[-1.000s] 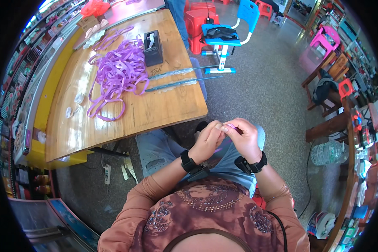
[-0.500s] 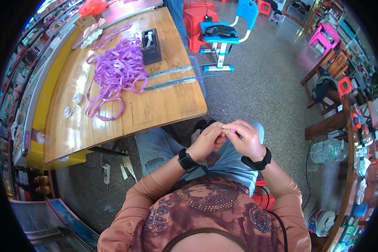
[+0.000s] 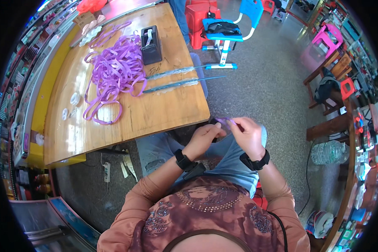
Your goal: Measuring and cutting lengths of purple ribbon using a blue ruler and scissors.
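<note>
A short piece of purple ribbon [image 3: 223, 120] stretches between my two hands, over my lap and just off the table's front right corner. My right hand [image 3: 248, 135] pinches it between thumb and fingertips. My left hand [image 3: 202, 139] is closed with the thumb on top, at the ribbon's other side; its fingertips are partly hidden. On the wooden table [image 3: 155, 111] lies a tangled heap of purple ribbon [image 3: 115, 69]. Beside the heap stands a black tape dispenser [image 3: 151, 50]. Two thin blue-green sticks [image 3: 172, 85] lie to the right, their tips past the table edge.
White tape rolls [image 3: 74, 99] lie at the table's left. Stocked shelves [image 3: 19, 84] line the left side. Beyond the table stand a blue chair [image 3: 222, 31] and red stools [image 3: 195, 25]. A wooden shelf [image 3: 349, 164] and a clear plastic bottle [image 3: 329, 152] are at the right.
My hands have moved slightly apart, the right one tilting upward. More of the purple ribbon now shows between them. The things on the table lie as before.
</note>
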### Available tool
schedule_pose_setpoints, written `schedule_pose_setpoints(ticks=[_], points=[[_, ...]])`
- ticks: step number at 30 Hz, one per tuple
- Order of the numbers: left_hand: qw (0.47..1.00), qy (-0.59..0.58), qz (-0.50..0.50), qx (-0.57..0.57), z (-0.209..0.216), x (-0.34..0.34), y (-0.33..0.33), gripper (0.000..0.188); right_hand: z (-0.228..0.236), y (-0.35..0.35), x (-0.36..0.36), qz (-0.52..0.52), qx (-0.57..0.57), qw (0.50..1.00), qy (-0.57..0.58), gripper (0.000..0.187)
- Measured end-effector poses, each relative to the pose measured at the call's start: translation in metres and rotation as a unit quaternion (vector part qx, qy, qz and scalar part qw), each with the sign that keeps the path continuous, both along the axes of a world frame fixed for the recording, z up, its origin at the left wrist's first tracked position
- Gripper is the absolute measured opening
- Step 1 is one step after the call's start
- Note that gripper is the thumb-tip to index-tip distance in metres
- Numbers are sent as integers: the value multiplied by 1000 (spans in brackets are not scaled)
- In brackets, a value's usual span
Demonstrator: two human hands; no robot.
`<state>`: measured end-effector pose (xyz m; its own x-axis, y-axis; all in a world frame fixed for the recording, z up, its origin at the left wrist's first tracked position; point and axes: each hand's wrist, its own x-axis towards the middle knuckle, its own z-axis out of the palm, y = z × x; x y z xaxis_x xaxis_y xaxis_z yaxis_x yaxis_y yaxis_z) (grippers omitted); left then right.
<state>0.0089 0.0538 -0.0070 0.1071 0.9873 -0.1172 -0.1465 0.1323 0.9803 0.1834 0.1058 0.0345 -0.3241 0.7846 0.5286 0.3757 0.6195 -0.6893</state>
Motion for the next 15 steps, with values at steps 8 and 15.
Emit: schedule_pose_setpoints(ticks=[8, 15], points=[[989, -132, 28, -66, -9, 2, 19, 27, -9, -4, -2, 117, -1, 993, -21, 11], [996, -84, 16, -37, -2, 3, 25, 24, -19, 36, -10, 97, -146, 985, 6, 38]])
